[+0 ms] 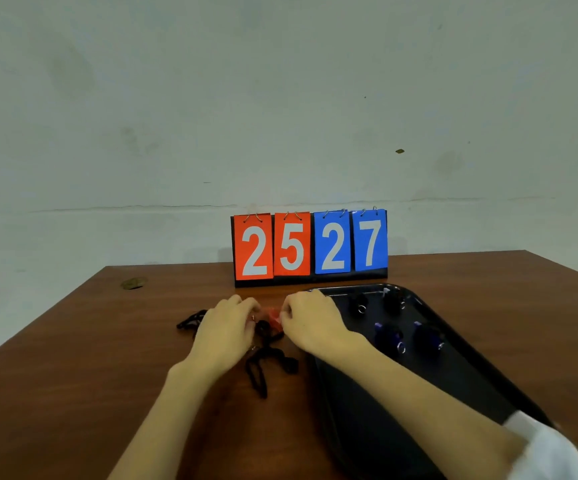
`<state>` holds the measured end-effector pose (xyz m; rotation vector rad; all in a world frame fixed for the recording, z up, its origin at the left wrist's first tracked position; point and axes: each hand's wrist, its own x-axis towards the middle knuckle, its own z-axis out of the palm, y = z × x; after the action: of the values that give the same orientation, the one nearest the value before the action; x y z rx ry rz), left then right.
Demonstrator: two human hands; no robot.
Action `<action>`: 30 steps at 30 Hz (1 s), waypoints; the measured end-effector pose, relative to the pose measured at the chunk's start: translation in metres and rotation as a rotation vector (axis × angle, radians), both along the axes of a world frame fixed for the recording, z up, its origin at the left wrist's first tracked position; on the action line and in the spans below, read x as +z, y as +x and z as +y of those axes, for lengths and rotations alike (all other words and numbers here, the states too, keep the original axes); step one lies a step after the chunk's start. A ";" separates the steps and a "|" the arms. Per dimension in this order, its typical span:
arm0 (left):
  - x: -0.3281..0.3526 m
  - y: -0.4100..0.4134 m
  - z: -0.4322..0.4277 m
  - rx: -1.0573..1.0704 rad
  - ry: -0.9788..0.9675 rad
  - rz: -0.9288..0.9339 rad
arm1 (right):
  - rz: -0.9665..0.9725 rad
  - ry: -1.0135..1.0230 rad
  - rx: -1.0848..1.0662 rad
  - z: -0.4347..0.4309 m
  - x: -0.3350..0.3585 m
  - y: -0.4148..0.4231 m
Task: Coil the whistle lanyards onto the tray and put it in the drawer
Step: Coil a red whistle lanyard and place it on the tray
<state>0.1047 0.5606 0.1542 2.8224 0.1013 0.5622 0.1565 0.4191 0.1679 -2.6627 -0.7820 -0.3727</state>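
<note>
A black tray [377,420] lies on the right of the wooden table. On its far half sit several coiled whistle lanyards, among them a blue one [388,336] and a black one [357,304]. Left of the tray, a red whistle [273,315] with a black cord shows between my hands. My left hand [226,327] and my right hand [310,320] both have curled fingers around it and its cord. A loose black lanyard [263,367] trails toward me below the hands. More black cord [188,320] pokes out left of my left hand.
A flip scoreboard [310,245] reading 25 and 27 stands at the back of the table [72,375], just behind the tray. A small brownish object [134,283] lies near the far left edge. A pale wall rises behind.
</note>
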 end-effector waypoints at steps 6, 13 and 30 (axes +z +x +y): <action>-0.016 0.005 0.002 -0.029 0.185 0.094 | 0.083 -0.241 -0.082 0.029 -0.007 0.026; -0.016 0.006 -0.001 0.085 0.218 0.103 | 0.248 0.194 -0.140 0.031 -0.012 0.027; 0.021 -0.009 -0.062 -0.377 -1.128 -0.049 | 0.966 0.954 0.334 -0.069 0.084 -0.013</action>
<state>0.0953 0.4988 0.1750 1.6679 -0.0990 0.3190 0.1438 0.3503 0.2517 -1.4766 -0.4970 0.4969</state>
